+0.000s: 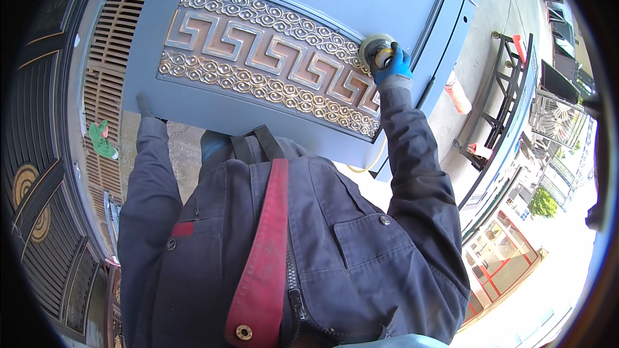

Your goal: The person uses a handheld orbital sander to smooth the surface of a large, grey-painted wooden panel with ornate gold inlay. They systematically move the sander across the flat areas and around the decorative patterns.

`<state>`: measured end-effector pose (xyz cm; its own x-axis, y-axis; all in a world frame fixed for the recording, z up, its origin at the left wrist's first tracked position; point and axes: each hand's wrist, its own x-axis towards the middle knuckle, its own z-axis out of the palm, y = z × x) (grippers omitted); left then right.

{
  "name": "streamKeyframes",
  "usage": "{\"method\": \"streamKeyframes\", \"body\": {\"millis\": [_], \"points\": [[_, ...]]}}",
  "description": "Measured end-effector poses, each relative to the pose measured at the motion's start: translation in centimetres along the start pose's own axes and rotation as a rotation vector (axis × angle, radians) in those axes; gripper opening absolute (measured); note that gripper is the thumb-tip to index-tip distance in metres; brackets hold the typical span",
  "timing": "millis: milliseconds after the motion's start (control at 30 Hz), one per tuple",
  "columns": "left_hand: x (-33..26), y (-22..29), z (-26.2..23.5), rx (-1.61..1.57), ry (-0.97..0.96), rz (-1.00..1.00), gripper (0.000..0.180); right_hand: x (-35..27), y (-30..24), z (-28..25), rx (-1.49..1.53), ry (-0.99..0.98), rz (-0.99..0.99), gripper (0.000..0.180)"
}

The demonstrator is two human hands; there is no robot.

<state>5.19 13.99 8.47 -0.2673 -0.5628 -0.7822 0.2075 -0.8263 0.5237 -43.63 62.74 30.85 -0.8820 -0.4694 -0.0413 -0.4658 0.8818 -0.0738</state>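
The door [143, 51] at upper centre is slate blue. Its meander [271, 51] runs in squared blue-grey and copper-brown spirals between 2 bands [258, 17] of linked rings in worn gold and silver. The right hand [396, 64] is gloved in bright blue; the sander [372, 49] shows a grey-green disc and some yellow. At lower centre, the jacket [361, 277] is dark grey with a red strip [261, 251]. At upper left, the grate [119, 32] is tan, slotted in rows. At left, the cloth [101, 140] is green, the gate [35, 90] black with gold concentric circles.
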Motion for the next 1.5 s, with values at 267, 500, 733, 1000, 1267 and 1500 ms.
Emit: {"method": "streamKeyframes", "body": {"millis": [267,500,733,1000,1267,1500], "points": [[-0.1,0.2,0.5,0.003,0.003,0.009,0.069,-0.5,0.4,0.2,0.029,0.036,0.031,0.079],[-0.5,0.5,1.1,0.021,0.024,0.079,0.054,-1.5,2.1,0.3,0.013,0.033,-0.044,0.082],[1.6,0.1,-0.9,-0.023,-0.067,0.102,0.038,-2.0,3.9,0.6,0.026,-0.036,0.052,0.085],[9.7,1.0,-8.5,1.37,-0.306,0.783,0.045,-2.7,4.5,1.1,0.051,0.056,0.023,0.085],[5.5,-0.1,-4.9,0.229,-0.158,0.14,0.083,-2.5,7.0,0.4,-0.024,-0.026,0.086,0.089],[0.0,0.2,0.3,0.112,0.055,0.141,0.075,-2.9,7.3,0.8,0.058,-0.076,0.081,0.087]]}}
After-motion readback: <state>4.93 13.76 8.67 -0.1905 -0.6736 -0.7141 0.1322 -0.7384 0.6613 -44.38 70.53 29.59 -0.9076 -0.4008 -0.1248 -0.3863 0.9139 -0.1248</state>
